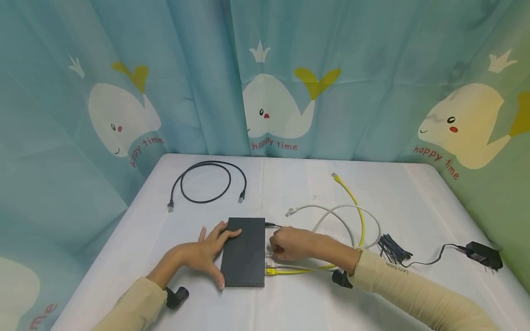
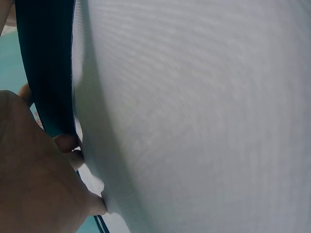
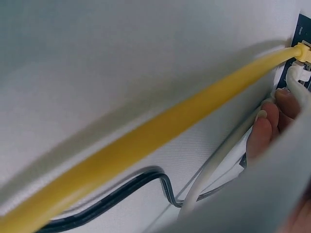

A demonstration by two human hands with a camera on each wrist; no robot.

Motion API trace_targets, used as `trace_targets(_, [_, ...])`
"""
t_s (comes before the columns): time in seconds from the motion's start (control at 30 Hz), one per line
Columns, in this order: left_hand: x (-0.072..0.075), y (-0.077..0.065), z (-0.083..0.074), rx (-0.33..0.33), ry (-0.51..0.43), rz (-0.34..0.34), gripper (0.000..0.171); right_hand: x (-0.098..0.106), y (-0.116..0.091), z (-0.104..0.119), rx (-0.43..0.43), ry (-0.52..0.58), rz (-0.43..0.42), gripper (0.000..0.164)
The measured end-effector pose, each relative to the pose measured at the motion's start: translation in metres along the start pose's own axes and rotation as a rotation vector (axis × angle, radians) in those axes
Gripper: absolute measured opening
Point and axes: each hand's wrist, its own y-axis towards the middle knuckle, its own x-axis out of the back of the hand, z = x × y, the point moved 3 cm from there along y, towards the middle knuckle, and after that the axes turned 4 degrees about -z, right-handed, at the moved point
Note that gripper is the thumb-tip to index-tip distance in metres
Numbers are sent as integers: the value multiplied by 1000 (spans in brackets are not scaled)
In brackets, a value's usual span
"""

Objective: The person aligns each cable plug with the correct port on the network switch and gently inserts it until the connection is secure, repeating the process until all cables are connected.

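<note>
A flat black network switch [image 1: 243, 253] lies on the table in the head view. My left hand [image 1: 203, 255] rests spread at its left side, thumb by the near left corner, one finger over the top. In the left wrist view, that hand [image 2: 39, 170] touches the dark casing [image 2: 48, 58]. Beside the port side, my right hand [image 1: 294, 243] pinches a pale network cable [image 3: 218, 155] near its plug end, fingertips close to the ports. A yellow network cable [image 1: 285, 272] and a white network cable [image 3: 297, 80] are plugged in next to the fingers.
A coiled black network cable [image 1: 200, 201] lies at the back left. Behind my right hand are a loose white plug [image 1: 290, 212] and a yellow cable end [image 1: 337, 178]. A bundled black cord [image 1: 393, 250] runs to a power adapter [image 1: 483, 255] at the right edge.
</note>
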Motion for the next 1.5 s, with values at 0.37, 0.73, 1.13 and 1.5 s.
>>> trace_targets(0.37, [2,3,0,5,4,11,123,3,-3,-2,12,27,-16,19])
trace_targets(0.73, [4,3,-2,1,11,6,124,5,-3,-1,9,19,-27,20])
trace_targets(1.13, [2,2,0,12,12,9,124,2,-3,3,40,-22,-45,18])
trace_targets(1.5, [1,-1,-2,11,3,7,124,-1,-1,3,-8,-26,-46,16])
